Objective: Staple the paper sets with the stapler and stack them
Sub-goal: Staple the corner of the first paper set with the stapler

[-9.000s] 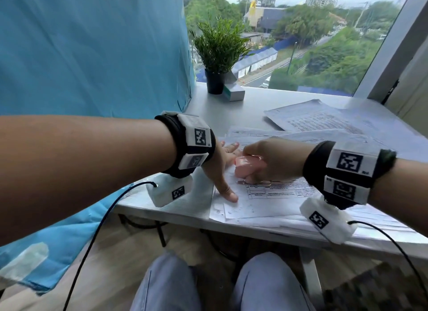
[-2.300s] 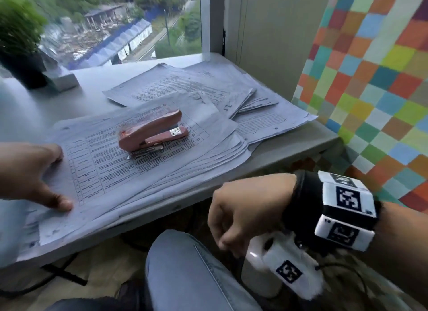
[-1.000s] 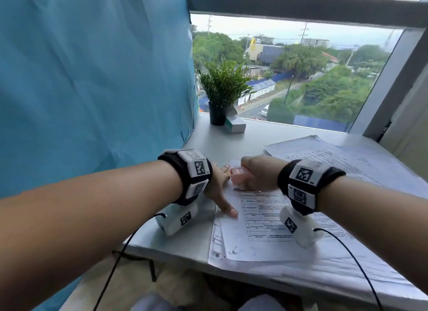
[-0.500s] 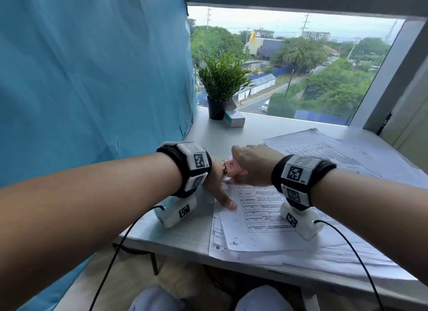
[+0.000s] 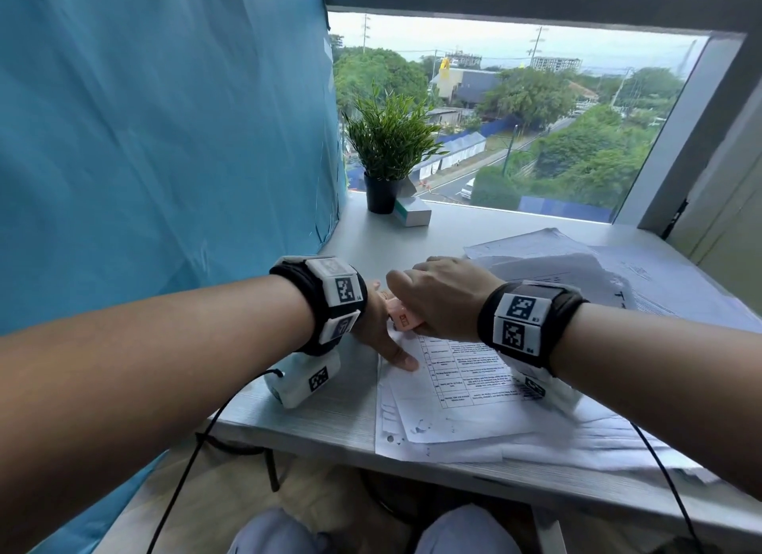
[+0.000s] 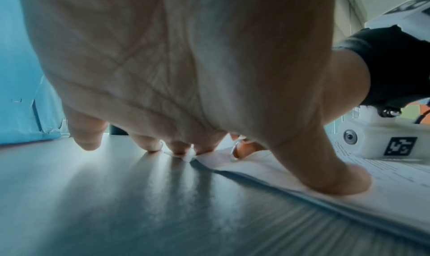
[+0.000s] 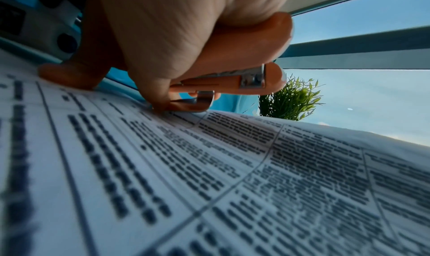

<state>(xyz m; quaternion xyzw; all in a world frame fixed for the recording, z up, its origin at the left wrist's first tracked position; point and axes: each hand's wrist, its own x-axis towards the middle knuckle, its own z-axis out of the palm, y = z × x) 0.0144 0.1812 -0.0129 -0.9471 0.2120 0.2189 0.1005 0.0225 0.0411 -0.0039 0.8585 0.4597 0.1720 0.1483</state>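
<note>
A set of printed sheets (image 5: pixel 466 392) lies on the white table (image 5: pixel 330 409), on top of a wider spread of papers. My right hand (image 5: pixel 441 293) grips a pink stapler (image 5: pixel 402 316) at the set's far left corner; the stapler (image 7: pixel 232 80) shows its metal nose above the printed sheets (image 7: pixel 232 168). My left hand (image 5: pixel 383 331) presses the papers flat, thumb on the left edge, fingertips by the corner. In the left wrist view the left hand (image 6: pixel 209 146) has straight fingers on the table and paper edge (image 6: pixel 291 182), the stapler (image 6: pixel 244 148) just behind.
A potted plant (image 5: pixel 389 157) and a small white box (image 5: pixel 412 212) stand at the back by the window. More loose papers (image 5: pixel 577 260) cover the table's right side. A blue curtain (image 5: pixel 165 141) hangs close on the left. My knees (image 5: pixel 371 533) are under the front edge.
Two seconds ago the stapler lay on the papers and my right hand hung by my knee. Since then that hand has gripped it at the corner; in the last half second it tilted slightly.
</note>
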